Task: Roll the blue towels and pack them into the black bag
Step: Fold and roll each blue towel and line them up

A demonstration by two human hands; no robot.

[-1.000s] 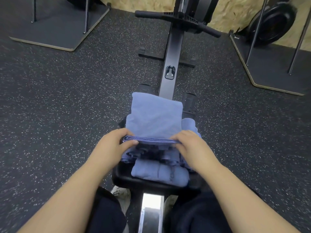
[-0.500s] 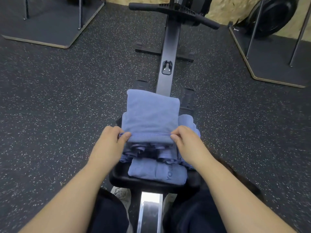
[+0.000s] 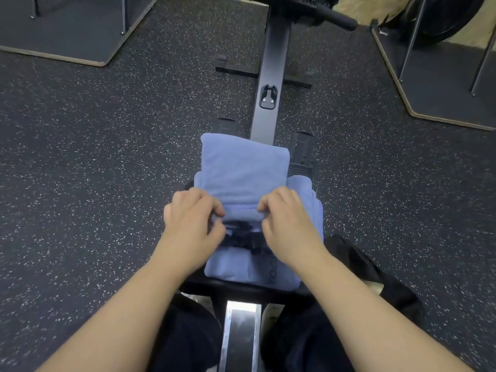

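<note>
A folded blue towel (image 3: 243, 167) lies on top of a pile of blue towels on the black rowing-machine seat (image 3: 241, 289). Its near edge is curled over into the start of a roll. My left hand (image 3: 192, 224) grips the left end of that rolled edge, fingers curled over it. My right hand (image 3: 288, 224) grips the right end the same way. Another folded blue towel (image 3: 252, 269) lies lower in the pile, nearest me. A further blue towel (image 3: 308, 200) shows at the right of the pile. Black fabric (image 3: 375, 280) lies on the floor at my right; I cannot tell if it is the bag.
The rower's rail (image 3: 271, 84) runs away from me to a handlebar (image 3: 332, 16) at the top. Two footrests (image 3: 302, 149) flank the rail. Raised platforms with metal legs stand at the far left (image 3: 67, 36) and far right (image 3: 442, 84). Speckled rubber floor (image 3: 94, 170) surrounds the machine.
Both hands have turned the top towel's near edge over and away from me, so the flat edge is now a small roll. My fingers have curled tighter over it.
</note>
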